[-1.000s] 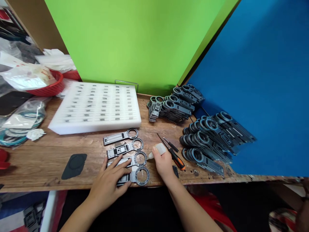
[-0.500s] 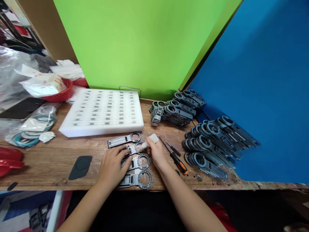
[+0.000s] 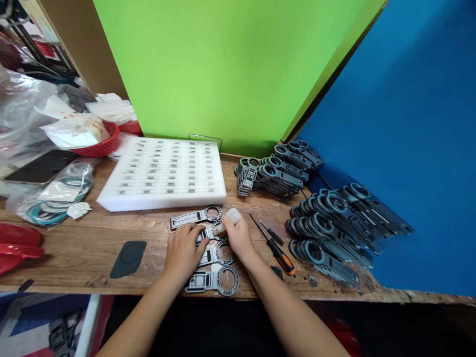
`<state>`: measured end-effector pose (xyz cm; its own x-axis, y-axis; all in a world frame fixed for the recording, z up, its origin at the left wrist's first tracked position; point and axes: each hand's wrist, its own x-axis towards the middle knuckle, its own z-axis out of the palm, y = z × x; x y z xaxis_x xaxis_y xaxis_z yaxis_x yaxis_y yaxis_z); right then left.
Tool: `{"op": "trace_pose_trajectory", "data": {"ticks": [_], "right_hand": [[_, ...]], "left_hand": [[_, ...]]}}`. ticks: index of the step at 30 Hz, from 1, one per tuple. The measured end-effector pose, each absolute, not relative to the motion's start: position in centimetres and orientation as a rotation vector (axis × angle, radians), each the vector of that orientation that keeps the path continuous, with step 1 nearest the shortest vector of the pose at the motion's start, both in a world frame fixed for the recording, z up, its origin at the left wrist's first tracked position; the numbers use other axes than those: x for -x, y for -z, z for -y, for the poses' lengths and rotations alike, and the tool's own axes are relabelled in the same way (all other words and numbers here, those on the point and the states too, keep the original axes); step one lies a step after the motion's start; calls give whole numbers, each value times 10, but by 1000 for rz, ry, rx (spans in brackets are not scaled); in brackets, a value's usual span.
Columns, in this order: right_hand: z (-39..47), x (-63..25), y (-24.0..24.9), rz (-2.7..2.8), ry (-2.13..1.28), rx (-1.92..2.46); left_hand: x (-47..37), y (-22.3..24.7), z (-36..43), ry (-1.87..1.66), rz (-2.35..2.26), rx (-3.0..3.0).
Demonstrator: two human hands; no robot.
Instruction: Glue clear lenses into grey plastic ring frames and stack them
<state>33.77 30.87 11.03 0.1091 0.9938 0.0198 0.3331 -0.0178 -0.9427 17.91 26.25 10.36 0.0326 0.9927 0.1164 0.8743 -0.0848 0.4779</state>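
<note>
A small white squeeze bottle (image 3: 233,215) is gripped in my right hand (image 3: 240,238), its nozzle (image 3: 220,229) tilted down to the left at the ring of a grey ring-ended plate (image 3: 204,235), second from the back in a column. Across that plate's flat end lie the fingers of my left hand (image 3: 184,248), thumb apart, covering part of it. Behind it is another ring-ended plate (image 3: 188,218). Two more plates, a nearer one (image 3: 208,256) and the nearest one (image 3: 201,281), lie toward the table's front edge.
Right of my hand are an orange-black screwdriver (image 3: 280,255) and a thinner one (image 3: 273,233). Stacks of ring-ended plates (image 3: 327,218) stand further right. A white foam tray (image 3: 159,201) holds rows of small metal pieces. A dark flat pad (image 3: 128,259) lies left.
The view has shifted a little, moving everything slightly right. My right hand has tilted the bottle, and its nozzle stays over the same ring. My left hand remains on the plate.
</note>
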Motion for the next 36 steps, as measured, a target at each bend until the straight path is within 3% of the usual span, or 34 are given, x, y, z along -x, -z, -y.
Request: {"op": "trace_pose_trajectory", "data": {"ticks": [36], "right_hand": [[-341,-350,-98,1137,-928,1366]], "left_hand": [[-179,-97,-262,-657,-1905,-2048]]}}
